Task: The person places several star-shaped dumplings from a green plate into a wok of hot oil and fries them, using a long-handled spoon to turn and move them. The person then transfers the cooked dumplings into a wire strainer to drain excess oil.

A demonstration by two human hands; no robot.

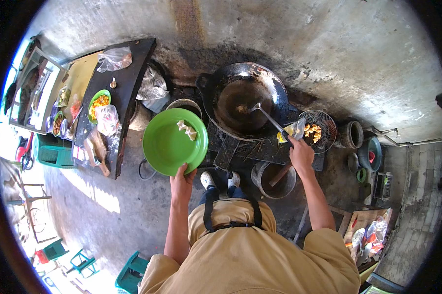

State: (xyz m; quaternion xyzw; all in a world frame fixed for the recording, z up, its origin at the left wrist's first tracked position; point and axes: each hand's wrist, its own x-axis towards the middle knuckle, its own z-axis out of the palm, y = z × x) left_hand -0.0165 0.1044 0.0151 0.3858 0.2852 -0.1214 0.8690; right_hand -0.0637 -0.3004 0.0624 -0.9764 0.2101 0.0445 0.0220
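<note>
My left hand (183, 180) grips the near rim of a green plastic plate (165, 147). A few pale folded dough pieces (187, 130) lie toward the plate's far right side. In my right hand (301, 156) is the black handle of a metal ladle or spatula (270, 118), whose head reaches into a large blackened wok (243, 93). Brown liquid, probably oil, covers the wok's bottom, and something small and brownish shows beside the utensil's head. Right of the wok, a wire-mesh strainer (325, 123) holds several golden fried pieces (312, 133), close beyond my right hand.
A dark table (114, 88) at left bears a green bowl of chopped food (100, 104), plastic bags (107, 119) and a wooden board (98, 152). A metal pot (257, 176) stands on the floor right of my feet. The concrete wall (316, 47) rises behind the wok.
</note>
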